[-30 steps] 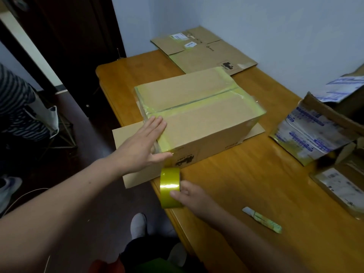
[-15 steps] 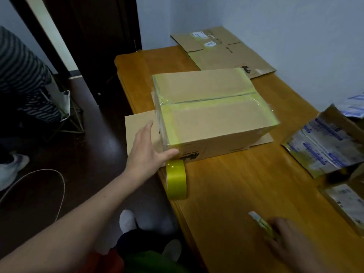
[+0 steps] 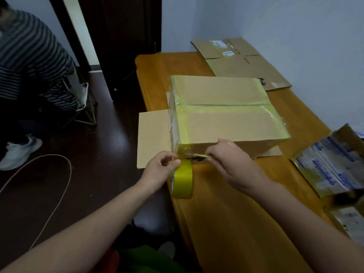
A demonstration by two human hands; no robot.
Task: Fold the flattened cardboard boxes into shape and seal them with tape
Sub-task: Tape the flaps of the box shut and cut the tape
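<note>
Pinches the tape roll [image 3: 183, 180] at its top between thumb and fingertips of the left grip [image 3: 161, 170], where clear yellowish tape runs up to the near left corner of the box. Curls the right grip [image 3: 232, 162] round a slim cutter [image 3: 197, 155], tip pointing left toward that tape, just beside the left fingertips.

Works at the near stretch of the left edge of the wooden tabletop [image 3: 236, 223]. Has a person in a striped top [image 3: 29, 56] well beyond that edge, over dark floor. Has the cardboard box [image 3: 226, 119] folded into shape and standing by the left edge, with yellow-green tape along its top seam and top edges. Has a flattened box [image 3: 240, 62] with white labels lying at the far end, against the wall. Has opened printed packaging [image 3: 331, 160] at the right edge. Has a flat cardboard sheet [image 3: 151, 138] lying under the standing box and jutting out past the left edge. Has the roll upright on its rim at the left edge, just in front of the box's near left corner. Has a thin cable [image 3: 51, 154] looped on the floor.
</note>
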